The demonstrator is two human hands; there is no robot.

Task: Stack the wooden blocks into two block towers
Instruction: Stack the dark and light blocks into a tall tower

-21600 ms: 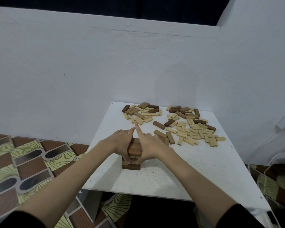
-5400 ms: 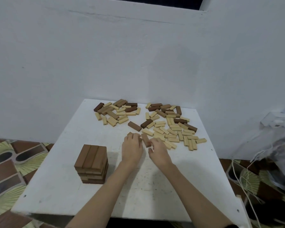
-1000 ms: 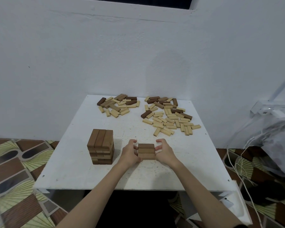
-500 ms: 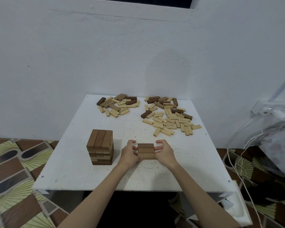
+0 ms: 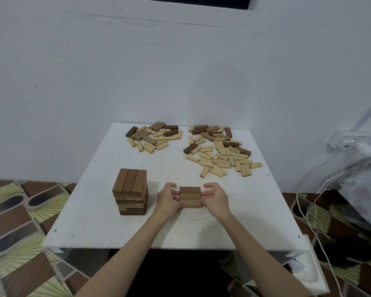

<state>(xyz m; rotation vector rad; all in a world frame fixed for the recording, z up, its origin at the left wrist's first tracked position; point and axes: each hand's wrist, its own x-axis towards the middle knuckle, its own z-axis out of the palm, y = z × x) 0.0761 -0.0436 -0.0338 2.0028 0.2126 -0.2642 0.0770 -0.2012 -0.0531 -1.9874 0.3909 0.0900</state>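
A brown block tower [image 5: 131, 191], several layers high, stands on the left of the white table [image 5: 107, 228]. To its right lies a flat row of three brown blocks [image 5: 190, 197], side by side on the table. My left hand [image 5: 168, 200] presses against the row's left end and my right hand [image 5: 215, 198] against its right end, fingers curled around the sides. Loose light and dark blocks lie in two heaps at the back: a left heap [image 5: 154, 137] and a larger right heap [image 5: 220, 151].
A white wall rises right behind the table. White cables [image 5: 317, 213] and a plastic bag [image 5: 364, 189] sit off the table's right side. Patterned floor tiles show on the left.
My hands stay clamped on the row of three blocks, which rests in the same spot. The tower and the heaps have not moved.
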